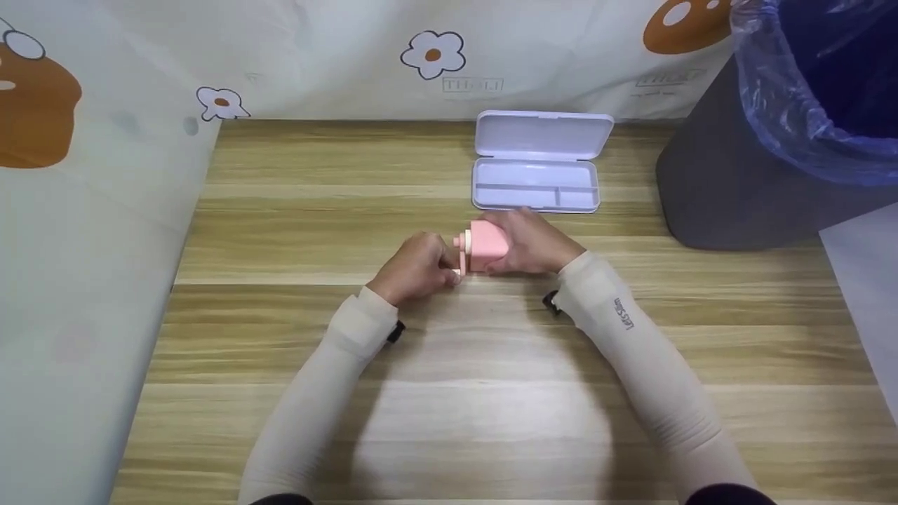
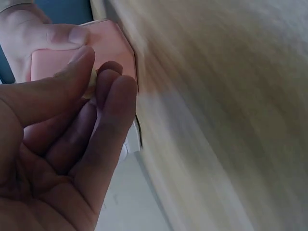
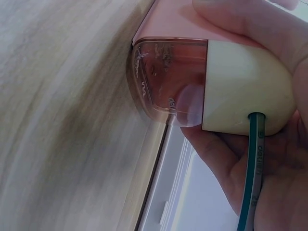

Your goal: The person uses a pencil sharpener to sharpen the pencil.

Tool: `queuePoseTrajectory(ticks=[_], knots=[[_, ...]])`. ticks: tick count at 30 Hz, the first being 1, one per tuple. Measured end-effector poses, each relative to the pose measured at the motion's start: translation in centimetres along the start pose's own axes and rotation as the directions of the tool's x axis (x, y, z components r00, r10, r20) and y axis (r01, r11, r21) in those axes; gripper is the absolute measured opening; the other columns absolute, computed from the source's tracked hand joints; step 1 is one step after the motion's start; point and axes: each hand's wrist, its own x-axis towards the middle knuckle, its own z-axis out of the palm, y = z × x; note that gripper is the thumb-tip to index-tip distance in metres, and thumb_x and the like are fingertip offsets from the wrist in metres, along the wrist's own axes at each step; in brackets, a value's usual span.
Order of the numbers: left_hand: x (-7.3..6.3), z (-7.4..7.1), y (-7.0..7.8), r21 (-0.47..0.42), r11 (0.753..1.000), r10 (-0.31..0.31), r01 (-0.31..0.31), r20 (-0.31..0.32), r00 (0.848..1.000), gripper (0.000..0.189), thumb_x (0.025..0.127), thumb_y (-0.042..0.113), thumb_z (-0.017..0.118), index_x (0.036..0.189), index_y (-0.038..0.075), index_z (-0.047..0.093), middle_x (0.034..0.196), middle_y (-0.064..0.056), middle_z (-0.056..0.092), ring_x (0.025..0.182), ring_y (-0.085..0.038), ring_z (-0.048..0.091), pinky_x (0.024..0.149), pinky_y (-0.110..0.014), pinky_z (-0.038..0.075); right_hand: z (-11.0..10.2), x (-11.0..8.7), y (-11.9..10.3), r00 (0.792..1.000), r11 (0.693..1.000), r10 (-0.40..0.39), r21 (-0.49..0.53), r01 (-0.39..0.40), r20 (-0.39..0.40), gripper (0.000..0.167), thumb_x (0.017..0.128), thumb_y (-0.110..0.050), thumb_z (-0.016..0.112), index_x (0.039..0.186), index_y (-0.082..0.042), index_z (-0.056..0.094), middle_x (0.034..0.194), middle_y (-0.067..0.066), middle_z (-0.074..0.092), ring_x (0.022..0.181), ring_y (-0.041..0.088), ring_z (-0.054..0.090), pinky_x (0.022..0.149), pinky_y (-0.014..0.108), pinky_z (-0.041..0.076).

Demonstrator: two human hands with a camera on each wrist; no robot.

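Note:
A pink and cream crank pencil sharpener (image 1: pixel 489 245) is at the middle of the table, gripped round its body by my right hand (image 1: pixel 537 242). My left hand (image 1: pixel 419 266) pinches the small pale knob of its crank (image 1: pixel 462 264) between thumb and fingers. In the right wrist view, a green and grey pencil (image 3: pixel 253 168) sticks into the hole of the sharpener's cream face (image 3: pixel 248 82). Beside that face is a clear window (image 3: pixel 168 82) with shavings behind it. The pencil's tip is hidden inside. Whether the sharpener touches the table cannot be told.
Just behind the hands lies a lilac pencil case (image 1: pixel 534 174) with its lid raised and its compartments bare. A grey bin (image 1: pixel 708 175) lined with a clear bag stands at the right. Flower-patterned sheeting (image 1: pixel 337 63) borders the wooden table (image 1: pixel 316 231) at the back and left.

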Motion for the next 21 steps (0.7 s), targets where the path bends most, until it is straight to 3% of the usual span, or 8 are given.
queuePoseTrajectory(ticks=[5,12,21], knots=[[0.05,-0.09,-0.22,-0.023,1.000,0.008,-0.008,0.001,1.000,0.006,0.080,0.002,0.080,0.076,0.007,0.080,0.070,0.005,0.070,0.063,-0.011,0.047,0.061,-0.026,0.041,0.02,-0.03,-0.04,1.000,1.000,-0.018,0.001,0.018,-0.004,0.066,0.069,-0.015,0.090,0.128,-0.007,0.063,0.102,0.003,0.068,0.087,0.021,0.061,0.075,0.036,0.050],[0.04,-0.19,-0.29,-0.016,0.999,0.033,-0.033,0.005,0.999,0.011,0.081,0.001,0.077,0.070,0.005,0.079,0.065,0.008,0.059,0.064,-0.011,0.040,0.059,-0.026,0.035,-0.09,0.10,-0.15,1.000,1.000,-0.030,-0.006,0.030,-0.005,0.054,0.068,-0.019,0.091,0.116,-0.009,0.066,0.091,0.001,0.066,0.080,0.020,0.060,0.069,0.035,0.049],[0.55,0.34,-0.65,-0.001,1.000,0.000,0.000,-0.026,1.000,0.006,0.079,0.001,0.080,0.082,0.006,0.081,0.079,0.000,0.075,0.071,-0.012,0.054,0.068,-0.030,0.046,-0.04,0.17,-0.11,1.000,1.000,-0.004,-0.004,0.004,0.005,0.057,0.067,-0.018,0.091,0.117,-0.010,0.066,0.093,0.001,0.066,0.079,0.021,0.059,0.067,0.035,0.049]])
